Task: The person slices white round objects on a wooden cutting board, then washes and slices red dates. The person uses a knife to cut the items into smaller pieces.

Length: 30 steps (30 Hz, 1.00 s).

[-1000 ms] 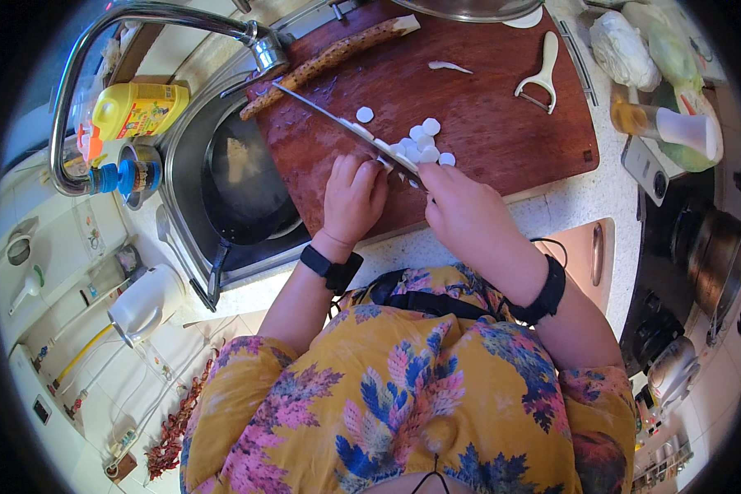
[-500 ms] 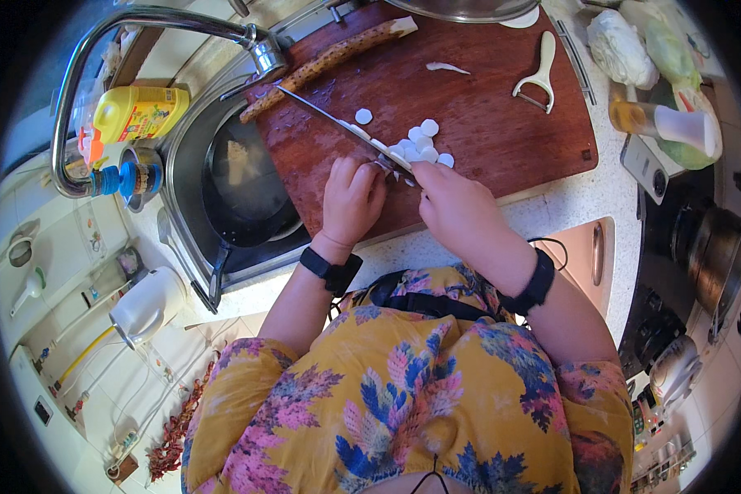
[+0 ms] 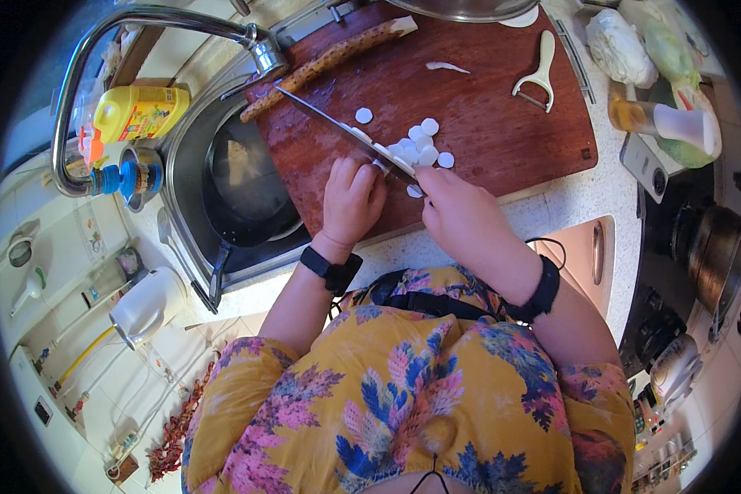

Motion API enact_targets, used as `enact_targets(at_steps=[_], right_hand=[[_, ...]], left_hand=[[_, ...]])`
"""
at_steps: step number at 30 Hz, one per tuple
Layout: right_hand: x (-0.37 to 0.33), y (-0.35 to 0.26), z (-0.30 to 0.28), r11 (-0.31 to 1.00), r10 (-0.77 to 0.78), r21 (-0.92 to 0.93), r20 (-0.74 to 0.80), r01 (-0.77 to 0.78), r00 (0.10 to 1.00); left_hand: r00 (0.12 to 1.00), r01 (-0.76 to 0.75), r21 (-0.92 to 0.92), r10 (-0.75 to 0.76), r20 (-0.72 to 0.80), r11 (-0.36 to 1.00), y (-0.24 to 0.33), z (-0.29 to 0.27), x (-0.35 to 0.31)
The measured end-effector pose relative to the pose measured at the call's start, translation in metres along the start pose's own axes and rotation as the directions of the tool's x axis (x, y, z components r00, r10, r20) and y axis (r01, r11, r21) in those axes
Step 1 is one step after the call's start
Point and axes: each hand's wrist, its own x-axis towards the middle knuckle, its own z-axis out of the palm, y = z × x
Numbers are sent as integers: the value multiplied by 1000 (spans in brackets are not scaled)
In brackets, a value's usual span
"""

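My right hand (image 3: pixel 463 212) is closed around the handle of a kitchen knife (image 3: pixel 328 122), its long blade slanting toward the far left across the cutting board (image 3: pixel 502 132). Close against the near side of the blade, my left hand (image 3: pixel 351 199) is closed on a peeled white yam piece (image 3: pixel 379 165), mostly hidden by the fingers. Thin round white slices (image 3: pixel 424 142) lie in a loose cluster beyond the blade, and some cling to it. One slice (image 3: pixel 414 191) rests close to my right hand. An unpeeled, brown-skinned yam (image 3: pixel 337 59) lies along the board's far left edge.
A white peeler (image 3: pixel 543 70) and a peel strip (image 3: pixel 447 67) lie on the board. Left is the sink (image 3: pixel 173 193) with a black pan (image 3: pixel 251 218), under a curved faucet (image 3: pixel 74 66). A yellow jug (image 3: pixel 144 114) stands behind. Right are a phone (image 3: pixel 644 169) and a bottle (image 3: pixel 667 123).
My right hand and the knife have shifted slightly to the right and nearer me. A white slice now shows more fully beside that hand. My left hand stays nearly in place.
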Motion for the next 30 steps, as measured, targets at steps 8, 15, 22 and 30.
enact_targets(at_steps=[8, 15, 22, 30], right_hand=[[14, 3, 12, 997, -25, -74, 34, 27, 999], [-1, 1, 1, 997, -55, -50, -31, 53, 998], [12, 1, 11, 999, -22, -30, 8, 22, 1000], [-5, -2, 3, 999, -48, -17, 2, 48, 999]], left_hand=[[1000, -1, 1, 1, 6, 1000, -1, 0, 0], [1000, 5, 8, -5, 7, 1000, -4, 2, -3], [1000, -6, 12, 6, -1, 1000, -4, 0, -2], [999, -15, 3, 15, -31, 1000, -5, 1, -3]])
